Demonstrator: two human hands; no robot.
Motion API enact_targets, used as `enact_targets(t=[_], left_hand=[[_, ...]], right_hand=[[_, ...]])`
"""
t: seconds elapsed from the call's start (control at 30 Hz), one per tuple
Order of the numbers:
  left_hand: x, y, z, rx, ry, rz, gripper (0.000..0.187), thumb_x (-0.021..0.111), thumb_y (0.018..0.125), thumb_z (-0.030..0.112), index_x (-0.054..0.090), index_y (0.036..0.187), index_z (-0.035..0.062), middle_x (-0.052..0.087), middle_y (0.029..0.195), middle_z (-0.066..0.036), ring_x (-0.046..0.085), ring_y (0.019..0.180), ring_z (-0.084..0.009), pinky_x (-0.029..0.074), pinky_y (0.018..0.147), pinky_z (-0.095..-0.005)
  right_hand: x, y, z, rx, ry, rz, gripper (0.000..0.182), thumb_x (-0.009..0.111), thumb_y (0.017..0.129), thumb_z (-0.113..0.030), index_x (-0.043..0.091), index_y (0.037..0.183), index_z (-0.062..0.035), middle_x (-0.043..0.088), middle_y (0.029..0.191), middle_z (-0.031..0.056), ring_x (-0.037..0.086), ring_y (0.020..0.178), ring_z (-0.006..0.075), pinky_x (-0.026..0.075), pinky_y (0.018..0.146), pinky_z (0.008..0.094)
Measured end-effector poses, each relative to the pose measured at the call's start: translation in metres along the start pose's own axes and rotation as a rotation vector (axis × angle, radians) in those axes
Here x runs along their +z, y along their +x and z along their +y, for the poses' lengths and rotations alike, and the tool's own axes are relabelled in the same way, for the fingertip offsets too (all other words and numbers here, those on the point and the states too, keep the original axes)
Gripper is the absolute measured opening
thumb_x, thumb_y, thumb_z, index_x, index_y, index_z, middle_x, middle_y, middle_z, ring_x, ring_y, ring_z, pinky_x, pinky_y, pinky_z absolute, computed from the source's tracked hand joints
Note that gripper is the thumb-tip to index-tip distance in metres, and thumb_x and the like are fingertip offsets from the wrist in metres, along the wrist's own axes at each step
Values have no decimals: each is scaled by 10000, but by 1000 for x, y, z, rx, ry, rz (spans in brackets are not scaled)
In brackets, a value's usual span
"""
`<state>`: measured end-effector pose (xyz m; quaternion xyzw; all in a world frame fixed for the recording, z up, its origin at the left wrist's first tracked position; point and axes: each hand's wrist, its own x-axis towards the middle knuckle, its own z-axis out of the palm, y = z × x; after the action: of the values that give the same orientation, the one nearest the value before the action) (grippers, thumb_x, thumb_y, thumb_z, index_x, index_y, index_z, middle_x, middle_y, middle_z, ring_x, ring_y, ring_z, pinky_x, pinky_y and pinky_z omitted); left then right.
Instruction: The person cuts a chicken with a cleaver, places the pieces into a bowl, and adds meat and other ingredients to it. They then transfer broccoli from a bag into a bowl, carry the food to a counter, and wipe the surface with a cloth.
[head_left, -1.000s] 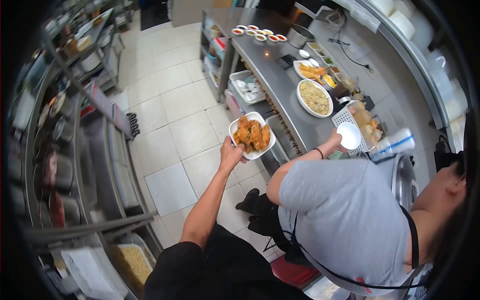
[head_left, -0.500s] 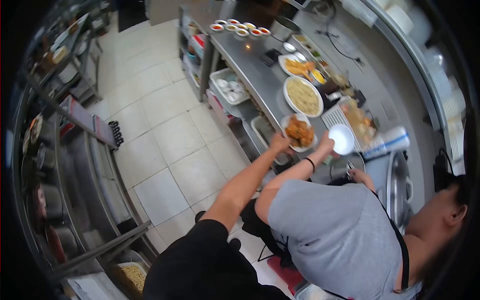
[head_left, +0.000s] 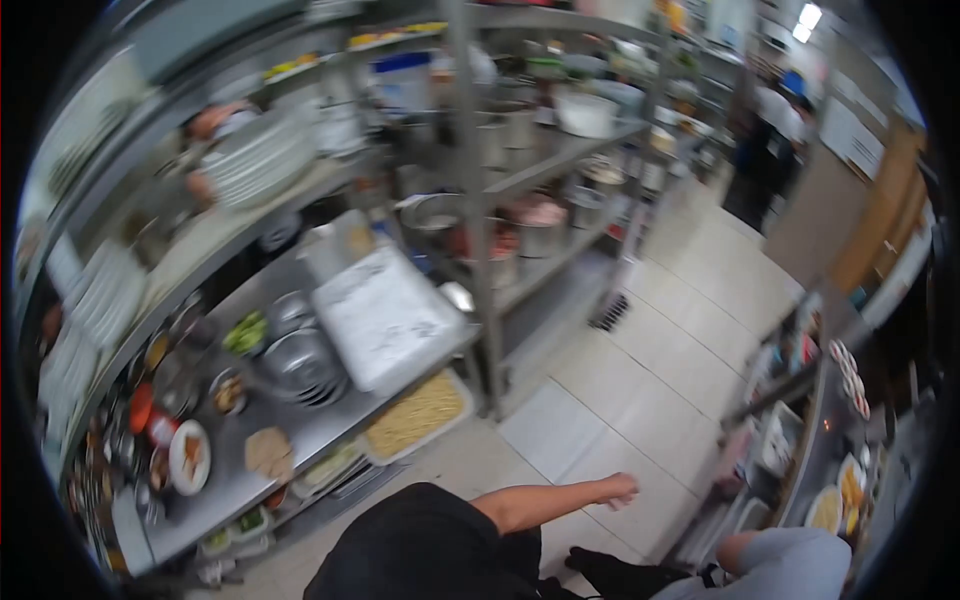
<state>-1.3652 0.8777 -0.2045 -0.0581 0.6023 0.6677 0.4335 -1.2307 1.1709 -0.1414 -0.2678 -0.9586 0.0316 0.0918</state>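
Observation:
My right hand (head_left: pixel 620 490) hangs over the tiled floor at the end of my outstretched arm. Its fingers look curled in, somewhat blurred, and no object shows in it. My left hand is out of view. Right of my arm, a co-worker's grey sleeve (head_left: pixel 800 565) fills the lower edge. Past that sleeve, an oval plate of pale food (head_left: pixel 826 510) and a plate of yellow-orange food (head_left: pixel 851 484) stand on the steel counter (head_left: pixel 808 450). The plate of orange-brown pieces is not visible now.
To the left, a steel table (head_left: pixel 350 420) bears stacked metal bowls (head_left: pixel 303 362) and a white lidded box (head_left: pixel 390 318). A tub of noodles (head_left: pixel 418 415) sits below its edge. Shelves with pots (head_left: pixel 540 225) line the aisle; another person (head_left: pixel 770 145) stands far back.
My view has swung left, toward the table and shelves. My right hand has let go of the plate of orange-brown pieces and is away from the counter, over the floor.

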Motion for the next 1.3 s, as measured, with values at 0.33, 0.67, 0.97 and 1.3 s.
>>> enact_targets(t=[0.33, 0.67, 0.97, 1.3], left_hand=[[-196, -377, -335, -533, 220, 916, 391, 557, 699, 302, 642, 841, -52, 645, 878, -222, 640, 816, -336, 515, 713, -415], [-107, -556, -574, -689, 82, 844, 206, 584, 731, 155, 623, 883, 21, 653, 813, -139, 645, 706, -254, 524, 645, -399], [-97, -599, -522, -589, -856, 1029, 150, 529, 842, 210, 573, 820, 68, 596, 704, -58, 587, 590, -161, 520, 578, -387], [-67, -654, -581, -492, -1198, 1156, 267, 437, 877, 172, 517, 1091, 33, 596, 918, -135, 588, 803, -261, 500, 694, -467]], right_hand=[[76, -151, -130, -499, 162, -222, 154, 503, 827, -180, 555, 761, -51, 555, 708, 150, 525, 643, 307, 399, 565, 417], [177, -348, -61, -879, 110, -541, 173, 503, 818, -184, 550, 716, -53, 550, 712, 164, 525, 667, 339, 399, 593, 446], [103, -386, -290, -353, 863, -950, 174, 599, 783, -119, 612, 815, 51, 621, 700, 95, 581, 628, 153, 489, 597, 276], [-106, -533, -586, -1574, 1010, -622, 322, 694, 681, -155, 634, 986, -69, 575, 1036, 143, 487, 1017, 329, 406, 871, 397]])
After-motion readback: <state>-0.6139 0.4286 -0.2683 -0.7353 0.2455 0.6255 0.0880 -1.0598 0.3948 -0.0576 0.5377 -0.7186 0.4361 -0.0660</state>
